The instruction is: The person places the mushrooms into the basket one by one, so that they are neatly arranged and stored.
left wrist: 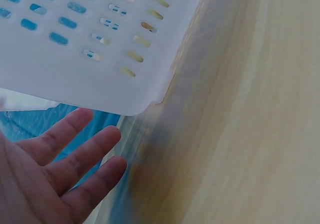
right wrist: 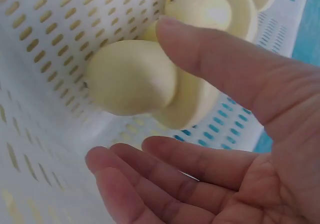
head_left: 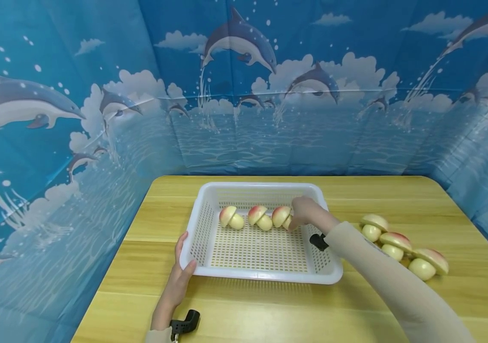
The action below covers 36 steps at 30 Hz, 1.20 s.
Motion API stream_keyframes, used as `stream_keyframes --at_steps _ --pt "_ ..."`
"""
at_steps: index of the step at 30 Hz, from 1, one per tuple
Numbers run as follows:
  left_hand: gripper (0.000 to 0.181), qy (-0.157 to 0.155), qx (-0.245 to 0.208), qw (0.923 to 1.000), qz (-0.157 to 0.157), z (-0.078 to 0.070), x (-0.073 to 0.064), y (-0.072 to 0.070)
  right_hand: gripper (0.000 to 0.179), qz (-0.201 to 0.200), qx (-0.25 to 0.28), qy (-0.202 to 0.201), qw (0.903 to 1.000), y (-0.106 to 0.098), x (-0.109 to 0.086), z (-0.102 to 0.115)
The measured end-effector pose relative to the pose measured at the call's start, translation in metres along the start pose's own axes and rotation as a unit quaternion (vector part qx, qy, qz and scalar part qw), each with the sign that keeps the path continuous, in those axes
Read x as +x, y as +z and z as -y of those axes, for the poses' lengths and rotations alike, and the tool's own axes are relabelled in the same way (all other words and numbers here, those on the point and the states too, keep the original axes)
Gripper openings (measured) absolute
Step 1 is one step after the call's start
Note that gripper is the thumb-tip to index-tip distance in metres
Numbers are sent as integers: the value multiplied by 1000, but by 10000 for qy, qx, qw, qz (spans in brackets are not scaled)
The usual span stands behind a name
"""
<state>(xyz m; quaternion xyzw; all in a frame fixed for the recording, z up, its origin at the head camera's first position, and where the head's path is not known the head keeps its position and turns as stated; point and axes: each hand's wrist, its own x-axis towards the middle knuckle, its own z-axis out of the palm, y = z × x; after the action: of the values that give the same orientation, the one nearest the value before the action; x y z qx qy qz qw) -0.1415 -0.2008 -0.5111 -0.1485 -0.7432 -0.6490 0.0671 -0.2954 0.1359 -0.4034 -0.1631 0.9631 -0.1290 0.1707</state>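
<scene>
A white plastic basket with slotted walls stands on the table. Inside, toy mushrooms with pale stems and reddish caps lie in a row along its far side. My right hand reaches in at the right end of that row. In the right wrist view its thumb overlaps the nearest mushroom, while the other fingers lie apart from it, loosely bent. My left hand is at the basket's left near corner, thumb at the rim; its other fingers are spread and fairly straight beside the outer wall.
More toy mushrooms lie in a slanting row on the wooden table, right of the basket and partly behind the right sleeve. A blue dolphin-print curtain hangs behind the table and along its sides.
</scene>
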Motion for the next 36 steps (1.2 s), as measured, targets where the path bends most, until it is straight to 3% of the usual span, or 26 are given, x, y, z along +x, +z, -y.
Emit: stream_keyframes --at_steps 7,12,15,18,21,24,36 --pt "68 -32 -2 10000 5 0 0 1 32 -64 -3 -284 9996 -23 -18 3" --pt "68 -28 25 10000 1 0 0 0 49 -365 287 -339 9983 -45 -34 -3" --pt "68 -54 34 10000 -8 0 1 0 51 -692 585 -409 9950 -55 -42 -13" --pt "68 -91 34 10000 10 0 1 0 48 -1279 966 -505 9858 -58 -52 -27" --pt "69 -77 25 10000 19 1 2 0 43 -1955 1221 -567 9714 -56 -62 -45" --pt "68 -43 35 10000 -1 1 2 0 45 -2283 1395 -400 9627 -50 -71 -62" --pt "69 64 49 10000 21 1 3 0 49 -2261 1245 658 9639 -10 -94 -117"
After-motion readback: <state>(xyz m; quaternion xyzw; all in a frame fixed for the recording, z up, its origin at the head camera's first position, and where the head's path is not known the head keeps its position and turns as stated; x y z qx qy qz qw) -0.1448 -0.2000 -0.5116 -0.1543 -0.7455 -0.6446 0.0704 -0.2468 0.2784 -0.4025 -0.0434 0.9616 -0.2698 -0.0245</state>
